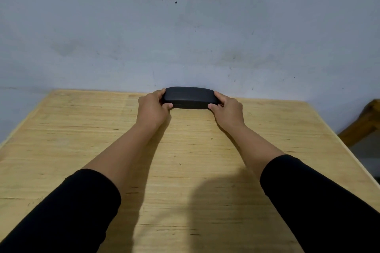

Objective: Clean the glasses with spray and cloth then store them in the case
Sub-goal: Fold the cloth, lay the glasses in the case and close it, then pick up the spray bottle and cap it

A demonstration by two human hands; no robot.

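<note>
A black glasses case (189, 97), closed, lies at the far edge of the wooden table (185, 170) against the wall. My left hand (153, 107) grips its left end, thumb in front and fingers over the top. My right hand (227, 109) grips its right end the same way. The glasses, the spray and the cloth are not visible anywhere in view.
A pale blue wall (185, 37) with dark marks rises directly behind the table. A brown wooden piece of furniture (364, 123) stands past the table's right edge. Both forearms in black sleeves stretch across the table.
</note>
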